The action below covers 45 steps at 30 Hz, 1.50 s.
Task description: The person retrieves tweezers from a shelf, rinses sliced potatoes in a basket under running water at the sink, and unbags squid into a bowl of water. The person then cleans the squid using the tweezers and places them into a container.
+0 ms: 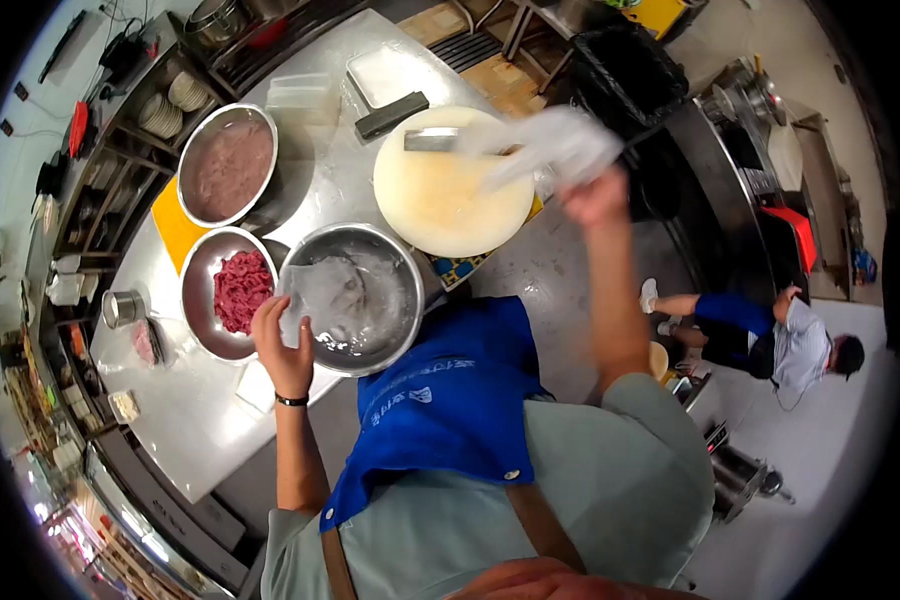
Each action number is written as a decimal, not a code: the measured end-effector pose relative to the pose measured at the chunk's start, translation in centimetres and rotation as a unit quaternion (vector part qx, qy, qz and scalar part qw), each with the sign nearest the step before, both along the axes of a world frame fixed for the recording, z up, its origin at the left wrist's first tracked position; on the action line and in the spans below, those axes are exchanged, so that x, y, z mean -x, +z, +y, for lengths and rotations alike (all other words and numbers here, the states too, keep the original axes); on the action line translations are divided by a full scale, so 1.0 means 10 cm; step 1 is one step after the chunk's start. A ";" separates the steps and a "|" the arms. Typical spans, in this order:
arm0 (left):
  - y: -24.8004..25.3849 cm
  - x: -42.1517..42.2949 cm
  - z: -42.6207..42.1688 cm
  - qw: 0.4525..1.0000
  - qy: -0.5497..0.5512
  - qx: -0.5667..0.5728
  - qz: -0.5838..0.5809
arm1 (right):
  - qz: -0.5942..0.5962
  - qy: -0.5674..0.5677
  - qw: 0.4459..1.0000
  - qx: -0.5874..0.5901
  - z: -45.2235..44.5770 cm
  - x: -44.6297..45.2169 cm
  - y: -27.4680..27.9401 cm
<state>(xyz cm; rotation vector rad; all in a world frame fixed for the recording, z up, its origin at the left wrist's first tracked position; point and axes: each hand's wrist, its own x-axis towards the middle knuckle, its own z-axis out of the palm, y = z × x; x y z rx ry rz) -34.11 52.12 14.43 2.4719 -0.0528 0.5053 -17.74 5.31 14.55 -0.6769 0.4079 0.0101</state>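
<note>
My left hand (283, 345) has its fingers spread at the left rim of a metal bowl of water (390, 345), where a clear plastic sheet or bag (320, 290) lies partly in the water. Out to the right, my right hand (598, 198), blurred by motion, is closed on a whitish plastic bag (570, 145) that trails over the round cutting board (450, 215). A cleaver (432, 139) rests on the board, its handle side hidden behind the bag. Left of the water stands a bowl of red sliced meat (242, 291).
A bowl of pinkish meat in liquid (227, 165) and a yellow board (177, 222) are farther back. A white tray (385, 78) and a dark block (392, 115) lie beyond the cutting board. A black bin (630, 75) stands right; another person (760, 330) is farther right.
</note>
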 end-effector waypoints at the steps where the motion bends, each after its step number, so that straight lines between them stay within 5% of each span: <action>1: -0.01 0.05 -0.03 0.999 0.029 -0.015 0.000 | -0.042 0.007 0.998 -0.044 -0.55 -0.33 0.13; 3: -0.01 0.11 -0.09 0.997 0.055 -0.050 0.015 | -0.127 -0.022 0.984 0.119 -1.74 -0.99 0.32; 4: 0.01 0.14 -0.16 0.997 0.068 -0.046 0.008 | -0.028 -0.111 0.982 0.151 -2.13 -1.31 0.48; 6: 0.01 0.21 -0.24 0.988 0.116 -0.095 0.032 | 0.111 -0.130 0.922 0.346 -3.90 -2.13 -0.19; 9: -0.13 0.29 -0.26 0.962 0.208 -0.164 0.072 | 0.196 -0.040 0.883 0.424 -4.74 -2.44 -0.53; 10: -0.23 0.32 -0.24 0.952 0.237 -0.170 0.088 | 0.109 -0.069 0.792 0.597 -4.86 -2.52 -0.87; 15: -0.69 0.32 -0.17 0.936 0.237 -0.205 0.160 | 0.021 0.022 0.862 0.505 -1.69 -1.57 -0.51; 18: -0.89 0.22 -0.22 0.954 0.232 -0.088 0.170 | -0.035 0.226 0.805 0.548 -0.09 -0.94 -0.44; 23: -0.53 0.07 -0.70 0.975 0.152 -0.159 -0.012 | -0.253 0.433 0.759 0.416 1.96 0.03 -0.73; 27: -0.91 0.20 -0.90 0.997 0.002 0.060 0.038 | -0.295 0.483 0.582 0.584 2.86 0.35 -0.65; 29: -0.84 0.29 -0.84 0.997 0.042 0.057 0.015 | -0.337 0.471 0.568 0.584 3.02 0.32 -1.17; 31: -0.95 0.38 -0.68 0.995 0.082 0.058 -0.009 | -0.318 0.438 0.493 0.681 3.05 0.22 -1.41; 33: -1.29 0.49 -0.38 0.924 0.186 0.115 0.315 | -0.290 0.402 0.480 0.724 2.95 0.20 -1.42; 35: -1.28 0.43 -0.26 0.891 0.182 0.111 0.400 | -0.262 0.364 0.464 0.763 2.86 0.19 -1.39; 37: -1.26 0.44 -0.21 0.854 0.173 0.103 0.481 | -0.256 0.480 0.501 0.673 2.79 0.15 -1.35; 39: -1.24 0.46 -0.29 0.948 0.152 -0.107 0.257 | -0.235 0.480 0.513 0.671 2.73 0.19 -1.37; 41: -1.20 0.40 -0.35 0.952 0.154 -0.143 0.220 | -0.005 0.550 0.747 0.373 2.67 0.18 -1.42; 42: -1.16 0.38 -0.34 0.953 0.157 -0.184 0.183 | 0.005 0.530 0.770 0.356 2.67 0.24 -1.23; 45: -1.07 0.39 -0.18 0.984 0.103 -0.045 0.142 | -0.029 0.523 0.809 0.267 2.64 0.27 -1.16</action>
